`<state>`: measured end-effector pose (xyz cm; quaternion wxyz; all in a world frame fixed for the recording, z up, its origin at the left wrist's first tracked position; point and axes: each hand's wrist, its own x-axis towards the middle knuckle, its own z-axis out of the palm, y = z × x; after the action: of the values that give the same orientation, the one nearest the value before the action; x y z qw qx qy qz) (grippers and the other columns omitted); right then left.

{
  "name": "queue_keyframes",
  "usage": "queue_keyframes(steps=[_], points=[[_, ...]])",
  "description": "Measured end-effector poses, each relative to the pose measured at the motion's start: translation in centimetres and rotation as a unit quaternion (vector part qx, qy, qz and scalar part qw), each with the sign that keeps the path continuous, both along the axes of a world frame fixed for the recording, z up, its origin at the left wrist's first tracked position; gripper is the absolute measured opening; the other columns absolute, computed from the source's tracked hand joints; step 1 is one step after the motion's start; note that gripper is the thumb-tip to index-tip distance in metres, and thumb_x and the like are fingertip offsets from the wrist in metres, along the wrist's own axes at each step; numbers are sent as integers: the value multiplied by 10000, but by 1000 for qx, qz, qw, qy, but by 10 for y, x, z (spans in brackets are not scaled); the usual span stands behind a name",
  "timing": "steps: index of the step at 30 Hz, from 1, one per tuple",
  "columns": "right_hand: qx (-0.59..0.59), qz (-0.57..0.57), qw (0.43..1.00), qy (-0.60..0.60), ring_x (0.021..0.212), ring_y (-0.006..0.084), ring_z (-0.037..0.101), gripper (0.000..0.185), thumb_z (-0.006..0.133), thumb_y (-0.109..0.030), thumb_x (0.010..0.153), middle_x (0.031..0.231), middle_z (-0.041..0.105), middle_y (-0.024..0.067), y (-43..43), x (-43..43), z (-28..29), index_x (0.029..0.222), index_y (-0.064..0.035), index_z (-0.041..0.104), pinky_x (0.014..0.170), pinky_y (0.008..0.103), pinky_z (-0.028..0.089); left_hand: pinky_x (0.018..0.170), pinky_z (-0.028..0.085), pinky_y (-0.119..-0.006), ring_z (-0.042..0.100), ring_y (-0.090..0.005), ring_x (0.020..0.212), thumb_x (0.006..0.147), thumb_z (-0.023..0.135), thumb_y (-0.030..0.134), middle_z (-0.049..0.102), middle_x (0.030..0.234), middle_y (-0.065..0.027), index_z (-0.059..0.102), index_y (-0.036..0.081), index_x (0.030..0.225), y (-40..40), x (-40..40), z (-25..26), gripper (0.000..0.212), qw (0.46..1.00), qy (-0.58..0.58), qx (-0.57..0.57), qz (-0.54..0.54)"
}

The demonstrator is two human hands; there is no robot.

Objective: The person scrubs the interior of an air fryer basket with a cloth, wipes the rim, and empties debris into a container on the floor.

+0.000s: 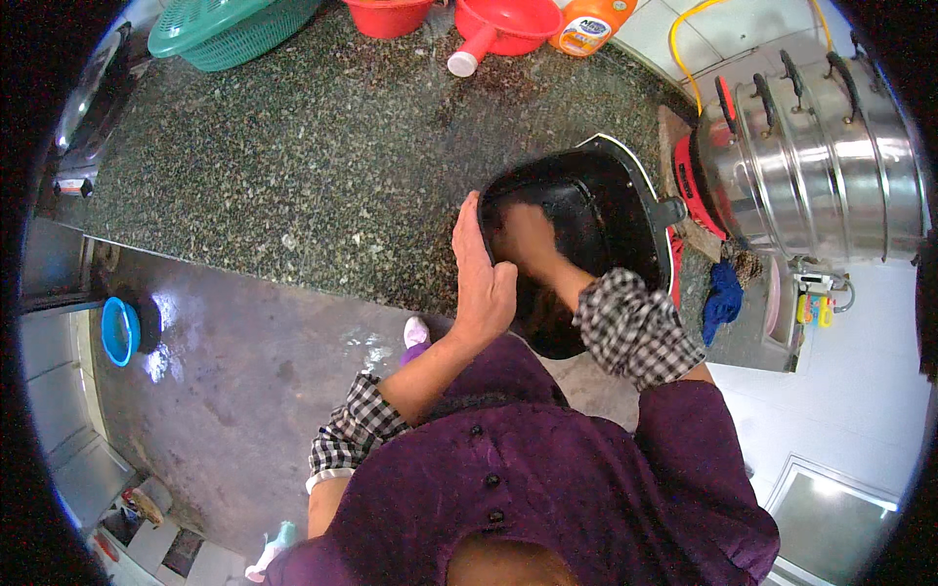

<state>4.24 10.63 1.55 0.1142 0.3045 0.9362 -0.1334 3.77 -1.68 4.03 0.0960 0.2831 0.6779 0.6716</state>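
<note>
A deep black cooking pan with rounded corners stands tilted at the counter's front edge, its open side facing me. Pale edging runs along its right rim, and a black lug sticks out there. My left hand grips the pan's left wall, fingers stretched flat along the outside and thumb at the rim. Inside, my right hand reaches against the left inner wall. Motion blur hides its fingers, so I cannot tell whether it holds anything. Checked sleeve covers are on both forearms.
On the speckled stone counter are a green colander, a red basin, a red dipper and an orange detergent bottle. Stacked steel steamers stand right, near a blue cloth. A blue basin is on the floor.
</note>
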Motion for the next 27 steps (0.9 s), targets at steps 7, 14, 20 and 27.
queue_keyframes(steps=[7, 14, 20, 27], points=[[28, 38, 998, 43, 792, 340, 608, 222, 636, -192, 668, 820, 624, 179, -10, 0, 3, 831, -40, 628, 686, 449, 493, 1045, 105, -404, 166, -363, 1257, 627, 381, -8, 194, 1342, -235, 144, -90, 1291, -3, -1, 0, 709, 1000, 1, -13, -6], [-19, 32, 999, -15, 796, 378, 576, 234, 605, -227, 711, 855, 604, 191, 13, -1, 10, 884, -70, 618, 683, 454, 475, 1044, 109, -400, 176, -363, 1251, 627, 379, -8, 202, 1334, -239, 140, -93, 1290, -3, 1, 4, 710, 1000, 2, -24, -3], [-1, 20, 999, 25, 800, 361, 582, 185, 588, -165, 699, 854, 600, 207, 44, 4, 20, 843, -53, 618, 670, 451, 482, 1044, 117, -394, 191, -365, 1241, 625, 376, -6, 208, 1330, -239, 150, -91, 1288, -1, 0, 1, 706, 999, 19, -28, -12], [3, 113, 993, -33, 788, 354, 592, 263, 625, -153, 668, 835, 603, 208, 26, 8, 31, 901, -42, 573, 680, 441, 486, 1032, 146, -398, 225, -358, 1217, 654, 374, 41, 246, 1303, -237, 180, -89, 1279, -3, -2, 1, 667, 1000, 15, -20, -13]])
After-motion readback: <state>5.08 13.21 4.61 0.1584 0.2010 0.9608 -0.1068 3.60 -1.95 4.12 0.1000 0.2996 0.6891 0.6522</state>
